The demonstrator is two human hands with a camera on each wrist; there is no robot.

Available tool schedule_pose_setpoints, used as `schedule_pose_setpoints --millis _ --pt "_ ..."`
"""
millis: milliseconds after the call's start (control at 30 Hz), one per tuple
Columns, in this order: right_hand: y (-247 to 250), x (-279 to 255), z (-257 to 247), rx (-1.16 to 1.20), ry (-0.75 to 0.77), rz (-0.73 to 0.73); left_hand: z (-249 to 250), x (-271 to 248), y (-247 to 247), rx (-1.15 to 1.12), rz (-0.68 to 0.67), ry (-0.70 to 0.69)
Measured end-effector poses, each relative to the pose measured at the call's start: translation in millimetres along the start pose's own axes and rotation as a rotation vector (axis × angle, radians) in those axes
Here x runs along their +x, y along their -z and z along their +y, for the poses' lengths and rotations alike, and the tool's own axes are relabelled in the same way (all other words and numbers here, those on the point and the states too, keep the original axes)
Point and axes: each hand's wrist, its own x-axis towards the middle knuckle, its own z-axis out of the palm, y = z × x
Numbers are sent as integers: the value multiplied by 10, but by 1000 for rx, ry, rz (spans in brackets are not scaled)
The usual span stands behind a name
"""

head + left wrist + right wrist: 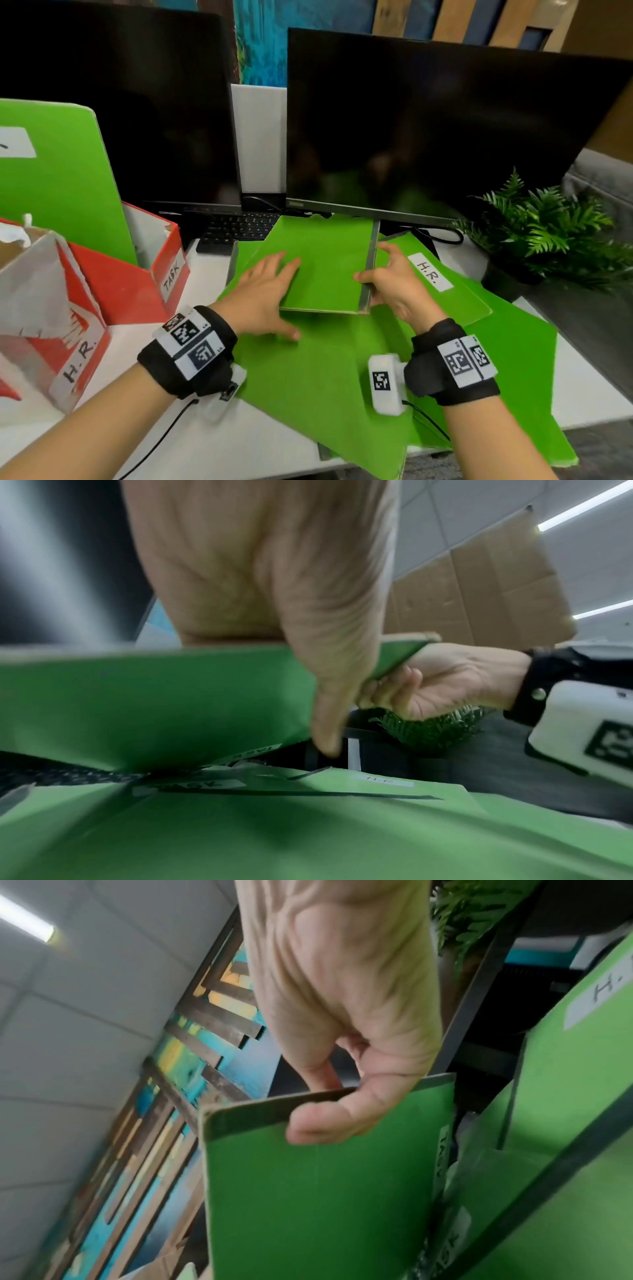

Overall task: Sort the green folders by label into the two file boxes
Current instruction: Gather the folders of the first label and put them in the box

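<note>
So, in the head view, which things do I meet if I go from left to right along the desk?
H.R. file box → TASK file box → left hand → held green folder → right hand → H.R. folder → potted plant.

Bright, even office light; wrist views blurred.
Ceiling strip lights at 2 o'clock, soft shadows on folders, wide-angle bend at edges.
</note>
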Motion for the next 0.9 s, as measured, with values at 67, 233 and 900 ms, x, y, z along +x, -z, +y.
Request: schedule_pose_setpoints --millis 67,233,900 --pt "-15 -66 -87 122 51 -93 103 -25 51 -16 97 -86" --pt "7 -120 -122 121 260 14 75 -89 314 73 481 -256" --pt "188 -229 -304 476 665 146 -116 -377 1116 -650 1077 24"
